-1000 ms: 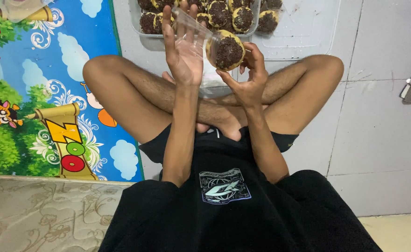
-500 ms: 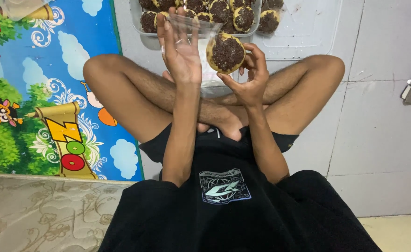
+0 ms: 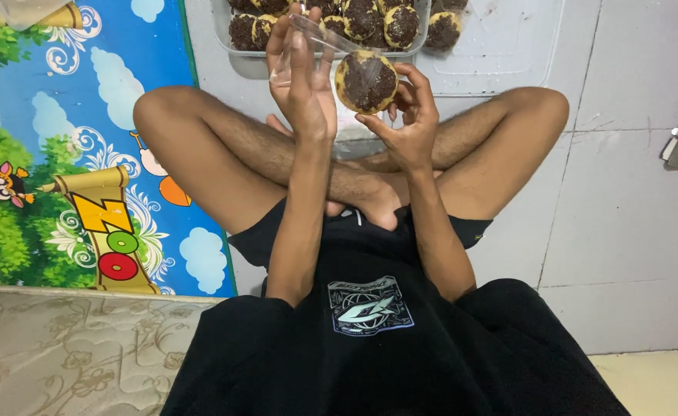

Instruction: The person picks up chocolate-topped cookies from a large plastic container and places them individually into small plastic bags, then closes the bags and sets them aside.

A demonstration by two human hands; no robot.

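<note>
Above the crossed legs, the right hand pinches a round chocolate-topped bun by its edge, while the left hand beside it grips a clear plastic wrapper, fingers closed on it. Just beyond both, on the tiled floor, a clear tray holds more buns. A colourful cartoon mat lies along the floor's left side.

1. We sit on a floor of pale grey tiles with thin dark joints.
2. To our left lies a bright cartoon play mat, blue with clouds and trees.
3. Nearest us, a beige floral-patterned mattress edges the mat.
4. Lighting is soft and even.
</note>
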